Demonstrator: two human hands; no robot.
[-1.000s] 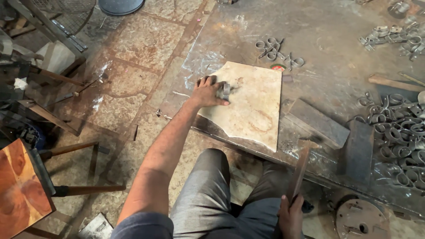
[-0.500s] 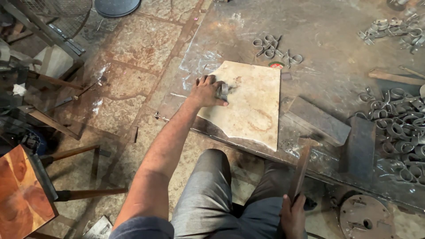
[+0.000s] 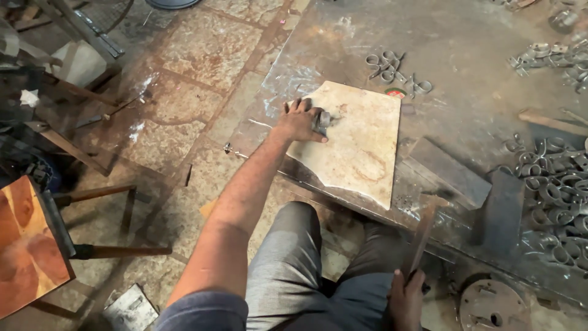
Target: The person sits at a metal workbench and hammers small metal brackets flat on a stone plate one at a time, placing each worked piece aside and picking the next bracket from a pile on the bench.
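Observation:
My left hand (image 3: 299, 121) rests on the near left corner of a pale stone slab (image 3: 361, 147) and grips a small curled metal piece (image 3: 323, 120) against it. Low at the bottom of the view, my right hand (image 3: 407, 297) is closed around the wooden handle of a hammer (image 3: 422, 236). The handle rises up to the right, and its head lies near the slab's lower right corner. My grey-trousered knees sit between the two hands.
A grey metal sheet (image 3: 465, 55) covers the floor under the slab. Several curled metal pieces lie beyond the slab (image 3: 392, 67) and in a pile at right (image 3: 554, 184). Two dark metal blocks (image 3: 456, 171) lie right of the slab. A wooden stool (image 3: 30, 245) stands at left.
My left hand stays on the metal piece on the slab. My right hand and the hammer have barely moved; the view has shifted slightly.

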